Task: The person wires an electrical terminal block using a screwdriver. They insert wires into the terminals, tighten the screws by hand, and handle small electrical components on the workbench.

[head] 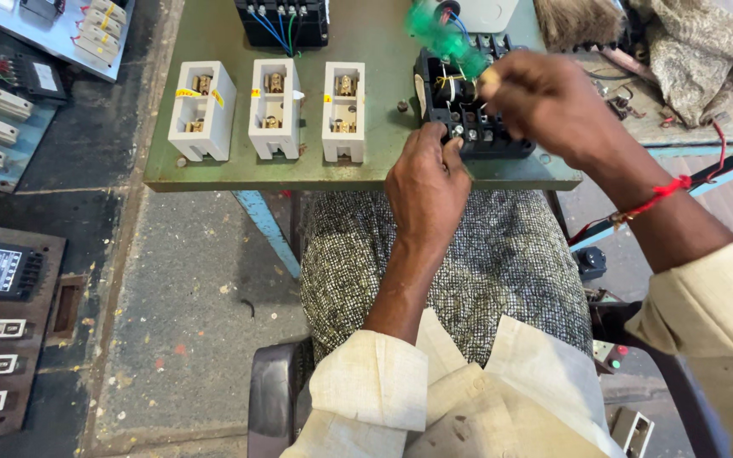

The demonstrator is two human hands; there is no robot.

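Black contactor block (477,119) is being worked on at the near right edge of the green tabletop (383,51). It is being steadied by the left hand (426,182), whose fingers (447,144) are being pressed against its front left corner; whether they are curled fully round it cannot be told. A green-handled screwdriver (443,38) is being gripped by the right hand (549,102), fingers clenched on the handle end, tool tilted up and left over the block's top, handle blurred. A red thread band (659,197) is being worn on the right wrist.

Three white porcelain fuse carriers (275,108) are being kept in a row left of the block, well apart from it. A black terminal unit with blue and green wires (282,21) is sitting behind them. A brush (574,19) and a crumpled cloth (697,51) are lying at the far right.
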